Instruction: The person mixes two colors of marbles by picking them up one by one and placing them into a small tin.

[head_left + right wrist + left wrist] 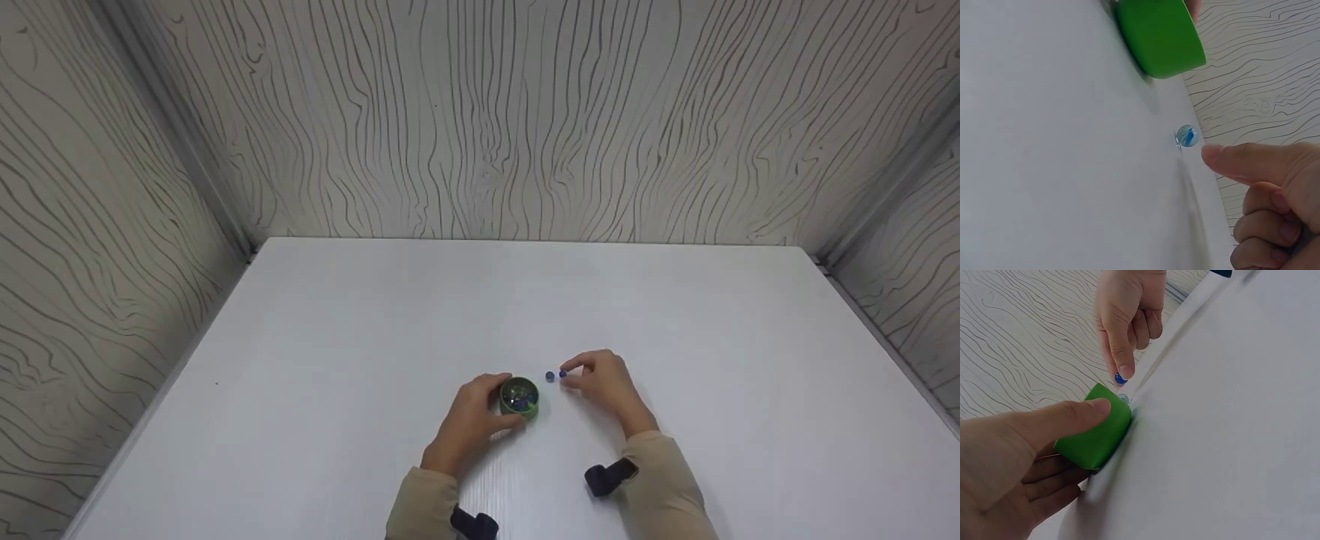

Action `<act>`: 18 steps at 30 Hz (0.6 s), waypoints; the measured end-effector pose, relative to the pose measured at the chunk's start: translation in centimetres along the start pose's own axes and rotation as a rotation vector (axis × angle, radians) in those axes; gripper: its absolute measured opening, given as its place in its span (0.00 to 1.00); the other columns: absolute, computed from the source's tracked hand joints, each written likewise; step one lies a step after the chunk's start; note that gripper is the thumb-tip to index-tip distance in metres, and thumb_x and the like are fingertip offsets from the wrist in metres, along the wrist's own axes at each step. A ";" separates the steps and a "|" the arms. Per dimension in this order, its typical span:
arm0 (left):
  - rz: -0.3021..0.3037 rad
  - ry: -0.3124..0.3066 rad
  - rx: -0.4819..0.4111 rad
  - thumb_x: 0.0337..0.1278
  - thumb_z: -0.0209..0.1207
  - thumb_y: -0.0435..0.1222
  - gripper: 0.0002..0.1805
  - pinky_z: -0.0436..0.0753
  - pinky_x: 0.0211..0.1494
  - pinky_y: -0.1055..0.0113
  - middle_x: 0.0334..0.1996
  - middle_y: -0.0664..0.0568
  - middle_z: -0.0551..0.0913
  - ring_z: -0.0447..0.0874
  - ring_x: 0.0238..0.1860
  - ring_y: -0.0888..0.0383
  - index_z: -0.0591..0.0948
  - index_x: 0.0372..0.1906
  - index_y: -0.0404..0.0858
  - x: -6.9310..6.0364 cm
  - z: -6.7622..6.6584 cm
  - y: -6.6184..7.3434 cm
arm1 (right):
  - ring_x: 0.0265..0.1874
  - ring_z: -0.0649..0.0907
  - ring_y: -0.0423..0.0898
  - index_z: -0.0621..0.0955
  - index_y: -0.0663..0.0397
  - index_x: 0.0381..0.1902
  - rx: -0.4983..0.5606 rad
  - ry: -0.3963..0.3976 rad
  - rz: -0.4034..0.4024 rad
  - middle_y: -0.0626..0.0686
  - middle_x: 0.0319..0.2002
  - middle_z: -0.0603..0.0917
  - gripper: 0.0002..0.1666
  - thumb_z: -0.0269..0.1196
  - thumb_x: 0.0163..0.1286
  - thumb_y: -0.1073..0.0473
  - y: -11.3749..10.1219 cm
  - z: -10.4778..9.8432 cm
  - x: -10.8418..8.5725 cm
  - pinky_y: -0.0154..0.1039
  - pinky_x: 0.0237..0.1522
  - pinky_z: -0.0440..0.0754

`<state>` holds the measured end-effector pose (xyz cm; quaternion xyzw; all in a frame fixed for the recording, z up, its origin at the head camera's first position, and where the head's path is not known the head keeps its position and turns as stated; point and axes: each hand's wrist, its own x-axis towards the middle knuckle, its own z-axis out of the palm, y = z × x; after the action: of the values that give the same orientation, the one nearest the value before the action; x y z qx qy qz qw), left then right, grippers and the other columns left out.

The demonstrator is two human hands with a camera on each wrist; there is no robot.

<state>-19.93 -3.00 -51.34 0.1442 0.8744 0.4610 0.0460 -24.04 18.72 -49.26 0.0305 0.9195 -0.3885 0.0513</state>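
A small green cup (532, 413) stands on the white table, and blue marbles (521, 403) show inside it. My left hand (466, 424) holds the cup from its left side, thumb along the near wall, as the left wrist view confirms on the green cup wall (1095, 441). To the right, my right hand (609, 384) pinches a dark blue marble (1120, 379) between thumb and forefinger. A clear marble with a blue swirl (1188, 135) lies on the table between cup and right fingertips. The right wrist view hides the pinched marble behind the thumb.
The white table (337, 322) stretches out around both hands. Behind it rises a wall panel (480, 120) with a wood-grain pattern, and similar panels flank it left and right. Dark wrist cameras (600, 480) sit on the beige sleeves (664, 480).
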 end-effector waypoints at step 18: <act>-0.002 0.001 0.005 0.45 0.72 0.38 0.34 0.76 0.69 0.53 0.56 0.43 0.81 0.78 0.61 0.46 0.75 0.60 0.33 0.1 0.0 0.0 | 0.21 0.67 0.40 0.88 0.57 0.40 0.010 -0.002 -0.016 0.45 0.17 0.68 0.11 0.68 0.58 0.65 -0.5 0.0 -0.6 0.29 0.21 0.63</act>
<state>-20.02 -2.98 -51.34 0.1435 0.8757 0.4588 0.0457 -23.46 18.40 -48.84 0.0228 0.9177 -0.3936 0.0491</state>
